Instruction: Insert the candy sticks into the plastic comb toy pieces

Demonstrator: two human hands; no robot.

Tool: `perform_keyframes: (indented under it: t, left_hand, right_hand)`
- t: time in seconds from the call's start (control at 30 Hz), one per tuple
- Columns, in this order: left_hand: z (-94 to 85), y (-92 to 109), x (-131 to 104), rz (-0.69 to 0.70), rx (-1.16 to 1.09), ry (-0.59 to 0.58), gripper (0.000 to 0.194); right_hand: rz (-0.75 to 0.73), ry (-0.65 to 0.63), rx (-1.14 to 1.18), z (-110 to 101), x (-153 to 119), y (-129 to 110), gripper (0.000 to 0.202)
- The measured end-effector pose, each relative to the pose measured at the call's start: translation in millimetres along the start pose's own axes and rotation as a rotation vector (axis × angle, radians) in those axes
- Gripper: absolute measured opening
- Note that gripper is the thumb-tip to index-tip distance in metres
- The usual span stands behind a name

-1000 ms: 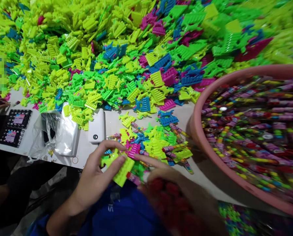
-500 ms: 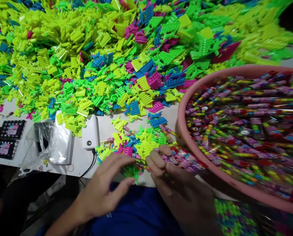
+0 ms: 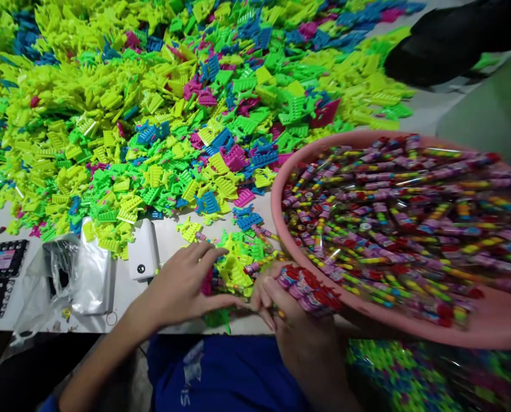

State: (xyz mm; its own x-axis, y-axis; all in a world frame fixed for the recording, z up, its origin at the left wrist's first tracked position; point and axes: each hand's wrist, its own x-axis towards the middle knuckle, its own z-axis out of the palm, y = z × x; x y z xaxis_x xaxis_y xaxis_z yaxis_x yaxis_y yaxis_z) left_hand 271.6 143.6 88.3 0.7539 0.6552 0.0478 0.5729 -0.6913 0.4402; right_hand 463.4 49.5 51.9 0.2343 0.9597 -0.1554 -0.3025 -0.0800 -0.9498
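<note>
My right hand (image 3: 283, 309) is closed around a bundle of colourful candy tubes (image 3: 309, 289), whose red and purple wrapper ends stick out past the fingers. My left hand (image 3: 189, 280) is open over a small heap of toy pieces (image 3: 238, 269), fingers stretched and thumb reaching toward the right fingertips. Whether the thumb touches anything is hard to make out. These pieces are yellow, green, pink and blue plastic with ribbed parts. A few candy tubes (image 3: 266, 233) lie beside the heap, near the basin.
A pink basin (image 3: 283, 189) full of candy tubes stands at the right. A large mound of plastic toys (image 3: 122, 109) covers the back. At left lie a white power bank (image 3: 143, 252), a clear plastic bag (image 3: 38, 286) and black boxes (image 3: 4, 257). A dark shape (image 3: 435, 46) is at upper right.
The view has shifted right, bringing more of the basin into sight. My left hand has come closer to my right hand, its thumb now nearly meeting the right fingers.
</note>
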Motion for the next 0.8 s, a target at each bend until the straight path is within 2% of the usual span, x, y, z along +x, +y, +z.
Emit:
perform_keyframes:
  t: [0.07, 0.23, 0.33, 0.4, 0.47, 0.6, 0.7, 0.8]
  left_hand:
    - [0.0, -16, 27, -0.076, 0.192, -0.092, 0.049]
    - [24.0, -39, 84, -0.31, 0.4, -0.021, 0.065]
    - [36.7, -47, 100, -0.347, 0.424, -0.013, 0.054]
    - [37.8, -54, 103, -0.349, 0.417, 0.006, 0.05]
    - [32.7, -63, 101, -0.339, 0.395, 0.033, 0.053]
    - [10.6, -87, 94, -0.307, 0.313, 0.126, 0.052]
    - [-12.8, -108, 88, -0.308, 0.236, 0.273, 0.051]
    - [-41.5, -128, 77, -0.363, 0.149, 0.488, 0.048]
  right_hand:
    - [0.051, 0.059, 0.114, 3, 2, -1, 0.031]
    - [0.188, 0.029, 0.269, 5, -4, -4, 0.037]
    - [0.263, -0.011, 0.284, 3, -7, -7, 0.036]
    - [0.288, -0.088, 0.272, 1, -6, -9, 0.04]
    - [0.303, -0.153, 0.265, 0, -5, -11, 0.043]
    - [0.286, -0.156, 0.271, -1, -5, -17, 0.038]
    - [0.27, -0.121, 0.251, 0, -6, -19, 0.032]
    - [0.296, -0.106, 0.199, 0, -8, -18, 0.032]
